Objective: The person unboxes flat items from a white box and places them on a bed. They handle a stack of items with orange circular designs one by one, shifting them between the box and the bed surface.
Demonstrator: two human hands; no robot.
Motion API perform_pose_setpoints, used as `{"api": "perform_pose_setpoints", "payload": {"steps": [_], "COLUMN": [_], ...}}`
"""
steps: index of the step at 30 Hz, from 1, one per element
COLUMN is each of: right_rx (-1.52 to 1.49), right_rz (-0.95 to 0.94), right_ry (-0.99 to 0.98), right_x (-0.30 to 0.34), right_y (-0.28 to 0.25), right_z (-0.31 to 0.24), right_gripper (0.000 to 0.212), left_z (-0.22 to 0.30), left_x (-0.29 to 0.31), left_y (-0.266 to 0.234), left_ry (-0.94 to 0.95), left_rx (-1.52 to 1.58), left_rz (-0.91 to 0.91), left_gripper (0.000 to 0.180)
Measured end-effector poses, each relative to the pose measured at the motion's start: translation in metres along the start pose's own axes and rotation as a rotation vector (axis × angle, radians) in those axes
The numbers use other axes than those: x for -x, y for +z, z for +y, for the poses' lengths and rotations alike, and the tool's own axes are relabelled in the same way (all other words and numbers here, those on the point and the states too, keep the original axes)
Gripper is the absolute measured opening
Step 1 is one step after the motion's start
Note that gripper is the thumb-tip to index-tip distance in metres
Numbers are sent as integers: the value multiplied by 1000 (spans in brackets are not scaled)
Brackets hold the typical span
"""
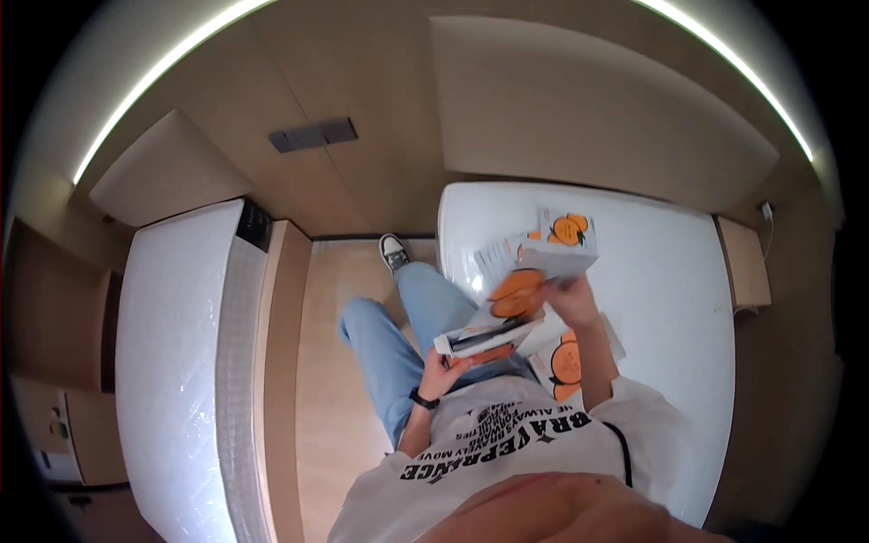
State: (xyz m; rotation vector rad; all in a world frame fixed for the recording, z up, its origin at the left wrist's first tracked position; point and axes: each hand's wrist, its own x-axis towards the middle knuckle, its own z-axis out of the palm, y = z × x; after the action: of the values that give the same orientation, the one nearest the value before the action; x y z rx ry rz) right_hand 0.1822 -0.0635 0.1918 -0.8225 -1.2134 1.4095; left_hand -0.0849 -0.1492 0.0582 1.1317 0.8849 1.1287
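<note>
The open box [484,339], white with orange inside, sits low over the person's lap, just above the jeans [398,335], with its long flap tipped up toward the camera so the dark contents lie in view. The left hand [441,373] grips it from below at the near end, fingers curled around the edge and thumb on top, which seems to steady it as a tray while the other hand works above. That right hand [568,297] is raised a little higher and further out, closed on a white sleeve [557,258] printed with orange rounds; the fingers pinch its lower edge, and an orange piece [514,294] hangs or slides just beneath it, touching the box's far end. Whether that piece is part of the sleeve or loose, I cannot tell. A white leaflet [493,258] with fine print juts out to the left of the sleeve, likely held in the same pinch. Behind the right forearm another white and orange pack [566,362] lies on the white bed [670,299], close to the person's side, probably set within easy reach. The person sits on the bed's left edge, one shoe [393,250] on the wooden floor [335,271]. A second white mattress [172,362] lies well apart on the left, and a small wooden stand [744,262] is at the bed's far right.
</note>
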Motion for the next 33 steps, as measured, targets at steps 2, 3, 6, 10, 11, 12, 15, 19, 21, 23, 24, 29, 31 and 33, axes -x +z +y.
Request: {"api": "perform_pose_setpoints", "payload": {"steps": [2,3,6,10,11,12,15,19,21,23,24,29,31,33], "right_rx": [220,257,482,67,-83,-17,1649,1808,1671,1700,1648,1835,1800,1594], "right_rz": [-63,-148,-481,-227,-53,194,550,539,435,292,267,285,305,395], "right_ry": [190,223,130,-68,-48,69,381,154,67,-15,57,239,420,501], "right_x": [-2,-2,0,4,5,5,82,115,91,69,67,93,80,58], "right_y": [14,22,21,-15,-34,-43,-126,-136,-138,-134,-147,-175,-159,-162], "right_z": [-12,-23,-32,-21,-4,8,133,159,156,142,144,148,150,162], "right_gripper": [25,19,27,39,43,48,59,59,54,48,47,61,63,71], "left_z": [15,3,8,12,17,23,26,2,-17,-24,-31,-6,0,8], "left_x": [5,10,7,15,16,20,18,-4,-15,-17,-15,-7,-10,-14], "left_y": [8,0,4,7,5,3,13,7,4,-5,-13,-5,-5,-1], "left_ry": [119,11,34,93,101,124,260,64,127,39,27,111,-13,125], "left_rx": [-49,-95,-109,57,102,26,77,176,120,20,-93,-75,-61,-56], "left_rz": [26,-26,-43,76,97,84,161,190,269,359,308,130,29,10], "left_gripper": [40,41,39,36,36,39,40,35,26,25,27,42,41,39]}}
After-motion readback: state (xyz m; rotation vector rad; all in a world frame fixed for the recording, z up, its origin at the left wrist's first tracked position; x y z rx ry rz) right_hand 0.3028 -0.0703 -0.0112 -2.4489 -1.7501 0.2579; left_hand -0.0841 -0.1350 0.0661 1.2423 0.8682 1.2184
